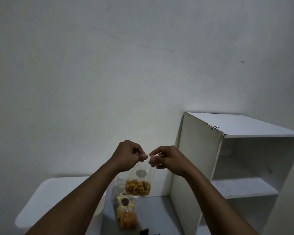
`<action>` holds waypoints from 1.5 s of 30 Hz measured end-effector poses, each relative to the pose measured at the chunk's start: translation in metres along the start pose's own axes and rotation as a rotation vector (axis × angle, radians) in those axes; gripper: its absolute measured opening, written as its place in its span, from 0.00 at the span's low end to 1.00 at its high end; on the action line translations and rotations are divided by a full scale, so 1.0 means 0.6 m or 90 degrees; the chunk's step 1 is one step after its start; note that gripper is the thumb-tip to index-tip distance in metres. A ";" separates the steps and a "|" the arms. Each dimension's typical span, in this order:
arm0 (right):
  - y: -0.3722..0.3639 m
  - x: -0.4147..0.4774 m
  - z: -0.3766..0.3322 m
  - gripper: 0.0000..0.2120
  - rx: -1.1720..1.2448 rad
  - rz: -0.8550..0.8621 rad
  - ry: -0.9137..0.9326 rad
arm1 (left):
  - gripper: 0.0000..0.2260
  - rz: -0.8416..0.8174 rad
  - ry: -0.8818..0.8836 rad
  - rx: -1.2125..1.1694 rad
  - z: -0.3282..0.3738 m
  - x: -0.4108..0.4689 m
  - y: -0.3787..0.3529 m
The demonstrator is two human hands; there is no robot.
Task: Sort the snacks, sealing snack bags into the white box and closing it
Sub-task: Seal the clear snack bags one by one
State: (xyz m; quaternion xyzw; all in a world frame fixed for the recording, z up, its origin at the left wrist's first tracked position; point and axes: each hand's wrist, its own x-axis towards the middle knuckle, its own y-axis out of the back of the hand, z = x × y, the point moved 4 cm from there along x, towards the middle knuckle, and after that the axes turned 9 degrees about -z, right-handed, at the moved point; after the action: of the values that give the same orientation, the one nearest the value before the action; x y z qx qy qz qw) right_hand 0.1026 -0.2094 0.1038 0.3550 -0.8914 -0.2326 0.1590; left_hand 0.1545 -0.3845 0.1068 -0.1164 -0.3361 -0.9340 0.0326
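A clear snack bag (138,184) with golden-brown snack pieces at its bottom hangs in the air in front of me. My left hand (128,155) pinches its top edge from the left. My right hand (166,158) pinches the same top edge from the right, and a thin pale tie or strip shows between the fingertips. Below, more clear bags (126,212) with orange and pale snacks lie on the white table (153,216). A white lid-like surface (58,197) sits at lower left; whether it is the white box I cannot tell.
A white shelf unit (227,167) with open compartments stands at the right, close to my right forearm. A plain white wall fills the background. A small dark object (143,231) lies at the bottom edge of the table.
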 end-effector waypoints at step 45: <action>-0.020 0.009 0.032 0.07 -0.075 0.150 0.002 | 0.09 0.086 0.205 -0.504 -0.037 0.019 -0.043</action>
State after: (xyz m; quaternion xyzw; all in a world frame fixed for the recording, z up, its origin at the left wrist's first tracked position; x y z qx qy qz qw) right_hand 0.0967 -0.2153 0.0820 0.2381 -0.9115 -0.2638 0.2073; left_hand 0.1358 -0.3787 0.0770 0.0056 0.0656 -0.9930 0.0983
